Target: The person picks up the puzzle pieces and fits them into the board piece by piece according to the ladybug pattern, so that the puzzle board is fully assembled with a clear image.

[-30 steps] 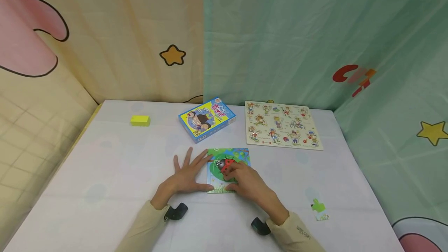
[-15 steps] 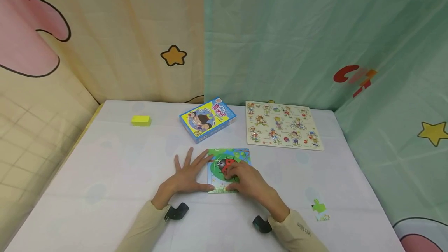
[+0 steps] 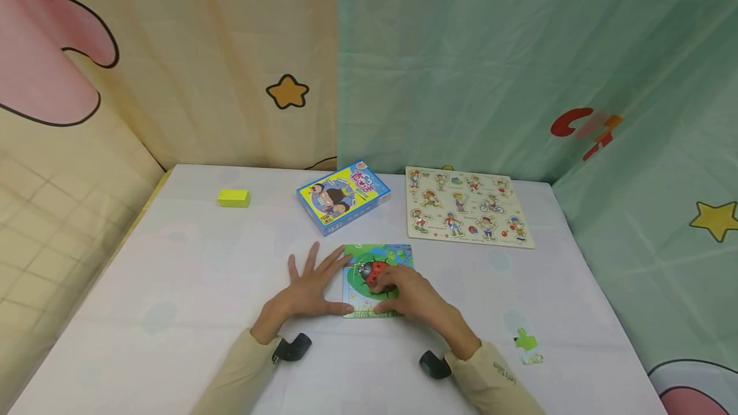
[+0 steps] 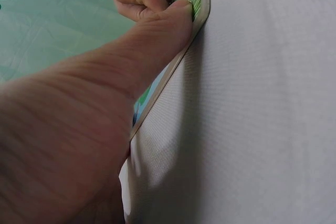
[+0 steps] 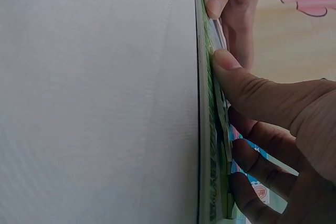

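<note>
A square ladybug jigsaw puzzle (image 3: 380, 252) lies flat before me in the head view. My left hand (image 3: 307, 292) spreads its fingers along the puzzle's left side, thumb and fingertips resting on its edge. My right hand (image 3: 414, 294) bends over the lower right part and covers some of the picture. In the right wrist view, its thumb and curled fingers (image 5: 262, 171) pinch a slightly raised puzzle piece (image 5: 222, 124) against the board. Farther right on the table lies a loose piece (image 3: 526, 341), green and white with a grass print.
Behind the puzzle sits a blue and yellow box (image 3: 343, 196). A pale picture board (image 3: 469, 207) with printed figures stands beside it to the right. At the back left is a yellow-green block (image 3: 233, 198). Printed curtains (image 3: 461, 69) hang behind the white table (image 3: 161, 261).
My right wrist has shifted slightly to the right and forward, its fingers still over the same part of the puzzle. My left hand has stayed in place, as has the loose piece.
</note>
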### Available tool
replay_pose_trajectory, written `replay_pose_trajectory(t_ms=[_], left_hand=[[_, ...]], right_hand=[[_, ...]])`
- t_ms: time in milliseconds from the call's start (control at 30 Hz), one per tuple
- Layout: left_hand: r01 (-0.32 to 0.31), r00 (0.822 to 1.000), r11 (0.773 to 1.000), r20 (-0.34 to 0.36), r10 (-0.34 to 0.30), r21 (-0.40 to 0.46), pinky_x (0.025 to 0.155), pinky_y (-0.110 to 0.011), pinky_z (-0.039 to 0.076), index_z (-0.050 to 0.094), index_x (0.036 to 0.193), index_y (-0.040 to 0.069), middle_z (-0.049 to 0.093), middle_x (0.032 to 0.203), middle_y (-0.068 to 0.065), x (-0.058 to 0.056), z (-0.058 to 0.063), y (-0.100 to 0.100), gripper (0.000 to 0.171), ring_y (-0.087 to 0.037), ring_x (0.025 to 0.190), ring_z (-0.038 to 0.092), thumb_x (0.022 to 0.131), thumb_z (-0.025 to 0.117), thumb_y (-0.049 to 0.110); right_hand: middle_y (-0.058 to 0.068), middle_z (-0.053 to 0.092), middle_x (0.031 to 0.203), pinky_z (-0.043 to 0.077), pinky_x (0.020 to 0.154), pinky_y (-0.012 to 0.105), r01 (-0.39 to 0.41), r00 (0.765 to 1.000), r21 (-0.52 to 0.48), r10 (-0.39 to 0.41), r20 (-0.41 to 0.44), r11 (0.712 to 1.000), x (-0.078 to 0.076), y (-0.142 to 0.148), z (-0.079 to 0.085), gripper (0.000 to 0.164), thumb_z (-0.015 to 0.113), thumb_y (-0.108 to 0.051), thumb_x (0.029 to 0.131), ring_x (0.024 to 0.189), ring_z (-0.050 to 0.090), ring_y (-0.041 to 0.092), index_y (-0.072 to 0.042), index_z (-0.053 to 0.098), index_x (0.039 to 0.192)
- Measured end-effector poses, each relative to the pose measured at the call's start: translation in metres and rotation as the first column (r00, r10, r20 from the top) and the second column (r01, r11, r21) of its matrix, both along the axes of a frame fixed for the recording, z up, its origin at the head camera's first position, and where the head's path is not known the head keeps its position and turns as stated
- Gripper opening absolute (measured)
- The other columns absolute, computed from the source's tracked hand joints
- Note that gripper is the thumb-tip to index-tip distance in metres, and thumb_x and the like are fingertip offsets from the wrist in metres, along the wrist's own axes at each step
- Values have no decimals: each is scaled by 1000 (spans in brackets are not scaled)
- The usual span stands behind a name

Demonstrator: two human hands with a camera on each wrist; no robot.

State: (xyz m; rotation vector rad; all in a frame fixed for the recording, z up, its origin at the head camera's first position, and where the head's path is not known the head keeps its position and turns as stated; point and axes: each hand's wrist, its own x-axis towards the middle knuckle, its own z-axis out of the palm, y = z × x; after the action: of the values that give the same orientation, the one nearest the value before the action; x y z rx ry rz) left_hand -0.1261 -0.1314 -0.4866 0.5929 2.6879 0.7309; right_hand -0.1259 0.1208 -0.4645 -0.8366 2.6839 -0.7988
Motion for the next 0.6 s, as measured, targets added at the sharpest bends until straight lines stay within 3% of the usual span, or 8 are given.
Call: replay_pose_trajectory(t_ms=[600], left_hand=[[-4,1000,1000,2,4,9,106,-80,-15,27,159,26,12,170,-2,1,1,1,101,-49,152,-12,78,77,59]], right_hand=[[-2,72,104,50,97,43,-34,999,-54,32,-29,998,3,4,-3,23,84,-21,79,105,61,20,-13,77,100]])
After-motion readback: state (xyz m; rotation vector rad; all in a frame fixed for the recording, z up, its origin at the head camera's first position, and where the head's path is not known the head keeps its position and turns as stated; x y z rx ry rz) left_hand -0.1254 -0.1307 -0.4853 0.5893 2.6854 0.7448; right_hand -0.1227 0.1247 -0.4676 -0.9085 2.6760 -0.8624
